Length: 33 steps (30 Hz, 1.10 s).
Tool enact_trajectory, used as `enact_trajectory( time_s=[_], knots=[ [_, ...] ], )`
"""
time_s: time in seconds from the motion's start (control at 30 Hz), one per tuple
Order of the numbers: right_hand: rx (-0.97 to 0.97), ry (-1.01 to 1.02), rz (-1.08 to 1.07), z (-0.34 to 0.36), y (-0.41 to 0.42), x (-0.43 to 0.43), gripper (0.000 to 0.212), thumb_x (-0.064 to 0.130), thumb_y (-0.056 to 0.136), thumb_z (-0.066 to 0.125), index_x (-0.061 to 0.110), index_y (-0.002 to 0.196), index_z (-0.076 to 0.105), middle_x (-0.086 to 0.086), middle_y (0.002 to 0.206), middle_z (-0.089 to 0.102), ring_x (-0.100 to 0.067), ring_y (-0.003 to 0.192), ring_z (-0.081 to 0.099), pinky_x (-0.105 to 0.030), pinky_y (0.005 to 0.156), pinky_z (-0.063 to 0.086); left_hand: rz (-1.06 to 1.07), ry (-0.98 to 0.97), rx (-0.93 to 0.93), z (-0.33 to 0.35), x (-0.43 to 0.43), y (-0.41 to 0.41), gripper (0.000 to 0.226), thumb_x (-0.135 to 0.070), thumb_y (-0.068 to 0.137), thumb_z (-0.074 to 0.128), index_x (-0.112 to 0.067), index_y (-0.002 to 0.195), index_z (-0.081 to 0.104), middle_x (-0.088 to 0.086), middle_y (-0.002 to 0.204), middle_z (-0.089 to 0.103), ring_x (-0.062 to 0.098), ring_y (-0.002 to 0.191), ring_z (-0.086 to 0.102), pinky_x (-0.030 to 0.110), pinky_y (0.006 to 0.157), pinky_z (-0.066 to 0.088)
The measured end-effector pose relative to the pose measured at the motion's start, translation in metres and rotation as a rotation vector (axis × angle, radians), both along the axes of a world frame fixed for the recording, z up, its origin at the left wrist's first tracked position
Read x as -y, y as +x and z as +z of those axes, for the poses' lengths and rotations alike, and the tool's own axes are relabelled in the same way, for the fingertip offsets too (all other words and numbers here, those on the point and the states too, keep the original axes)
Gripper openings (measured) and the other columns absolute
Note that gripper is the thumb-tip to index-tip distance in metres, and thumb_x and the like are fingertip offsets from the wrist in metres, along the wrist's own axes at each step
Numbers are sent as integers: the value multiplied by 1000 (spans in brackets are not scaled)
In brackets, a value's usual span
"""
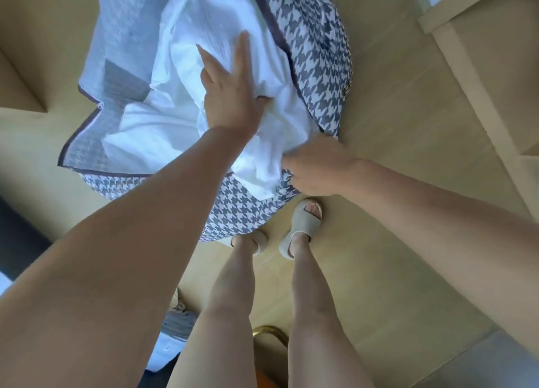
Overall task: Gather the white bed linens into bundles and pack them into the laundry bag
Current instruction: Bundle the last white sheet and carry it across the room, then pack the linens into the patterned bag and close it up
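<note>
The white linens (204,52) fill the open houndstooth laundry bag (315,52) on the floor (379,241); the left hand (230,95) presses them, grip spread flat, the right hand (318,165) grip pinching the bag's near rim

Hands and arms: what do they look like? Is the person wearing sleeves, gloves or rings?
The left arm and right arm are bare, with no sleeves in view. The left hand and right hand wear no gloves. No watch, bracelet or ring shows on them.
</note>
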State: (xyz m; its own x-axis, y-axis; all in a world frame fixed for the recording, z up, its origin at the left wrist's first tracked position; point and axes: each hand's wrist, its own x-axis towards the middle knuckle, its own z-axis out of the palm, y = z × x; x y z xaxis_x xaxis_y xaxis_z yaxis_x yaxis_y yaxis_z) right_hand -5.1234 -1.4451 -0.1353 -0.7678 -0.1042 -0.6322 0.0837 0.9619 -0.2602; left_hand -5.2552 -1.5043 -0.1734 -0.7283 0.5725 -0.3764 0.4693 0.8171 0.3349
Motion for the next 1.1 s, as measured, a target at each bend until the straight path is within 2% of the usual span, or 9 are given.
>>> enact_trajectory(
  time_s=[0.13, 0.23, 0.33, 0.47, 0.57, 0.67, 0.87, 0.97, 1.1],
  knots=[
    [-200, -94, 4, 33, 11, -8, 14, 6, 70, 52, 19, 72, 54, -2, 58, 48, -27, 65, 56, -34, 71, 35, 92, -5, 377, -21, 19, 38, 69, -27, 90, 58, -22, 149, 23, 22, 152, 16, 37, 136, 29, 36, 106, 32],
    [-217, -196, -285, 46, 29, -20, 28, 2, 61, 54, 21, 67, 33, 8, 54, 22, -29, 55, 49, -35, 65, 32, -239, -204, 696, -16, 59, 70, 47, -14, 100, 45, -10, 146, 35, 19, 147, 34, 28, 133, 40, 27, 103, 32],
    [-153, -138, -289, 45, 33, -8, 29, -4, 65, 58, 16, 71, 39, -1, 62, 37, -31, 66, 48, -34, 65, 18, -329, -408, 837, -4, 93, 80, 55, 1, 100, 33, -11, 152, 18, 15, 150, 35, 27, 136, 36, 31, 103, 28],
    [-214, -136, -283, 44, 15, 8, 22, -7, 70, 58, 8, 85, 55, -6, 76, 55, -28, 76, 51, -34, 71, 21, -424, -537, 595, 0, 132, 42, 62, -59, 96, 18, -15, 102, 61, 7, 113, 63, 23, 119, 51, 55, 111, 10],
    [-254, -58, -305, 41, -11, 19, 26, 0, 77, 56, 7, 102, 54, -5, 88, 55, -28, 91, 52, -35, 75, 22, -451, -465, 380, -4, 161, 2, 62, -73, 86, 21, -19, 76, 49, 7, 96, 62, 25, 107, 56, 48, 107, 22],
    [-158, 74, -293, 35, -37, 31, 33, 9, 81, 54, 9, 114, 53, -10, 106, 56, -30, 105, 48, -38, 85, 27, -463, -434, 312, -6, 194, -22, 60, -76, 83, 31, -19, 84, 51, 2, 87, 50, 26, 100, 56, 37, 85, 34],
    [66, 287, -5, 26, -90, 79, 31, 13, 82, 51, 10, 114, 50, -9, 114, 47, -28, 114, 40, -43, 99, 26, -275, -421, 386, -30, 263, -28, 10, -20, 94, 44, -16, 103, 48, 2, 83, 58, 26, 96, 59, 42, 104, 30],
    [230, 222, 159, 10, -105, 127, 47, 33, 85, 53, 15, 127, 41, -7, 122, 48, -27, 119, 41, -46, 101, 27, -107, -276, 235, -36, 281, -23, 16, -14, 99, 37, -9, 113, 44, 2, 59, 44, 30, 68, 54, 29, 52, 31],
    [416, 96, 186, -26, -114, 186, 70, 59, 83, 55, 18, 136, 34, -6, 127, 49, -27, 120, 45, -42, 95, 33, 232, -156, 115, -46, 304, -38, 35, -22, 93, 52, -10, 125, 48, 12, 109, 63, 34, 99, 59, 38, 86, 42]
  ],
)
